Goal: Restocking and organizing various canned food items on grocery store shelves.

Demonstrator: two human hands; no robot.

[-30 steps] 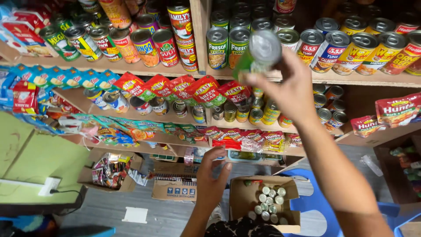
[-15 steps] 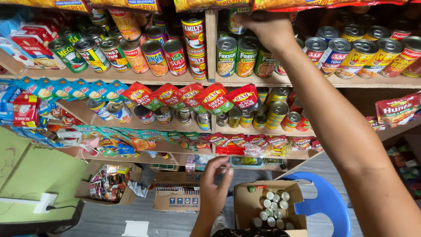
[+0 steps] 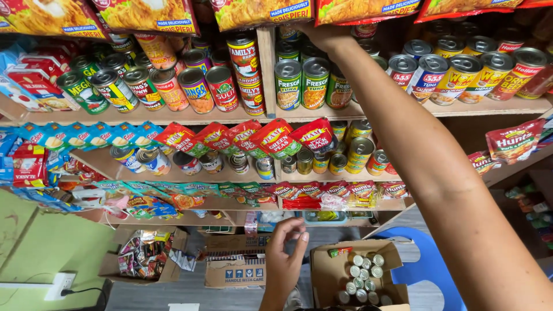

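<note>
Glossy metal cans [image 3: 301, 83], matt cardboard box [image 3: 328, 270]

right hand [image 3: 325, 35] above shelf cans [image 3: 315, 83]; left hand [image 3: 286, 256] beside carton [image 3: 328, 275] below.

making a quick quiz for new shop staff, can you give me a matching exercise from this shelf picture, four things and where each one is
Things:
1. right hand
2. left hand
3. open cardboard box of cans
4. blue plastic chair

Places:
A. on the floor, right of the box
B. raised to the top shelf, among the green-labelled cans
C. low down, empty, just left of the box
D. on the floor below the shelves, flaps open

Pairs: 1-B, 2-C, 3-D, 4-A
</note>
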